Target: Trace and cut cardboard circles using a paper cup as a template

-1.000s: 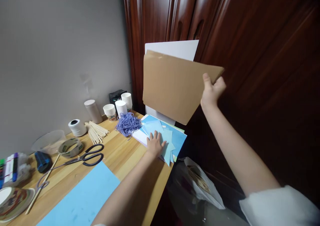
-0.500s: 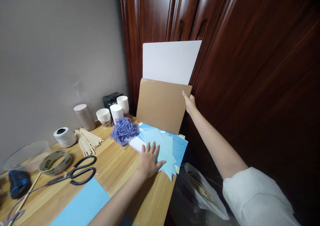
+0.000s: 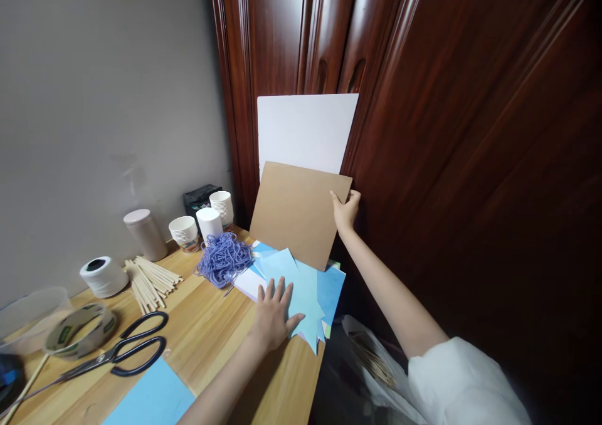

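My right hand [image 3: 345,210] pinches the right edge of a brown cardboard sheet [image 3: 298,212], thumb in front and fingers behind. The sheet stands tilted at the back of the table, before a white board [image 3: 305,130] that leans on the cabinet. My left hand [image 3: 273,315] lies with fingers spread on light blue cut paper [image 3: 305,299], which rests on a pile of blue and white sheets [image 3: 333,290]. Just left of the pile is a tangle of purple yarn [image 3: 224,259].
Paper cups [image 3: 184,232], a thread spool [image 3: 103,276], wooden sticks [image 3: 150,281], a tape roll [image 3: 79,331], black-handled scissors [image 3: 136,343] and a blue sheet [image 3: 150,397] lie on the wooden table [image 3: 211,325]. Beyond its right edge hangs a plastic bag with sticks [image 3: 376,362]. Dark cabinet doors [image 3: 451,130] rise behind.
The cardboard's top edge leans slightly further right, and more of my right fingers show behind it. My left hand stays on the paper. The whole view has shifted a little.
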Demonstrator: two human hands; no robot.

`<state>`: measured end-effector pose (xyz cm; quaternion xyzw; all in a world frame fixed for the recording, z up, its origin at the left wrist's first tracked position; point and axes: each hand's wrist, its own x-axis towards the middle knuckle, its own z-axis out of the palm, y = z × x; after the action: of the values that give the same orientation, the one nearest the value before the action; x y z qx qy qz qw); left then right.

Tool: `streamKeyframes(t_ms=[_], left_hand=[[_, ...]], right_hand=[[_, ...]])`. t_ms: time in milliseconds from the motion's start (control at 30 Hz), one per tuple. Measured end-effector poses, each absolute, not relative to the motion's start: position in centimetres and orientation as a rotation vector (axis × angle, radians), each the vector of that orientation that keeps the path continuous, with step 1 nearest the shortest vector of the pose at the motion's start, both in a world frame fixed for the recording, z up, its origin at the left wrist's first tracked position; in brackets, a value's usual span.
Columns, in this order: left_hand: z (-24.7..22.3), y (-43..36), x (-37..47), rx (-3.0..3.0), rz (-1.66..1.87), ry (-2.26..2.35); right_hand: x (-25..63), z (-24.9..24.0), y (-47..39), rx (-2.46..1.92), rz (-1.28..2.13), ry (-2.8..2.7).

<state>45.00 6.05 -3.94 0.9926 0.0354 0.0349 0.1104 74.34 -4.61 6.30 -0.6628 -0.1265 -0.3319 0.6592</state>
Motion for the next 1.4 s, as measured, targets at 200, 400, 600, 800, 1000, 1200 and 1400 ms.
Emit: streamKeyframes(t_ms=[200, 400, 600, 800, 1000, 1200, 1400], left_hand=[[-3.7, 5.9, 45.1, 2.940, 0.081, 0.112], [-4.0, 5.8, 45.1, 2.962, 0.112, 0.112], [-1.0, 5.0, 49.9, 2.942, 0.320, 0.147], [2.6, 1.8, 58.6, 2.837, 0.418, 0.147], [3.3, -1.3, 61.4, 2.640, 0.537, 0.408], [2.6, -1.5, 59.7, 2.503, 0.710, 0.422], [2.9, 1.5, 56.1, 2.447, 0.801, 0.193]], right_hand=[[72.5, 5.1, -6.1, -1.523, -0.860, -0.267], [71.5, 5.2, -6.0, -1.522, -0.797, -0.227], [72.0, 5.4, -6.5, -1.468, -0.685, -0.178], [72.6, 5.3, -8.1, -1.425, -0.564, -0.254], [71.7, 6.2, -9.3, -1.431, -0.387, -0.458], [69.3, 6.7, -8.9, -1.430, -0.284, -0.610], [65.0, 8.1, -8.1, -1.387, -0.384, -0.621]])
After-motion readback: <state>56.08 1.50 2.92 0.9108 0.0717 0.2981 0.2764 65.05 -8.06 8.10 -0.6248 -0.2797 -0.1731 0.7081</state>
